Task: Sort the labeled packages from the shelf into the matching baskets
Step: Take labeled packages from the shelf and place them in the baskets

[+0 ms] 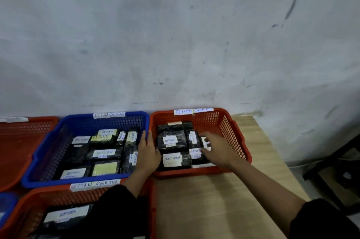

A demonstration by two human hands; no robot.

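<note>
Placing step: right hand (218,148) pinches a labeled package (206,142) inside the orange basket (236,135), left hand (148,151) flat on its rim; release next.

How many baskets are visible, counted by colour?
Red baskets: 3, namely the far right one, the near one and the far left one.
Blue baskets: 2, namely the far middle one and a sliver at the left edge.
Total: 5

The room is dim and the light is soft and gray. Everything looks a bit blurry. The edges bend outward.
</note>
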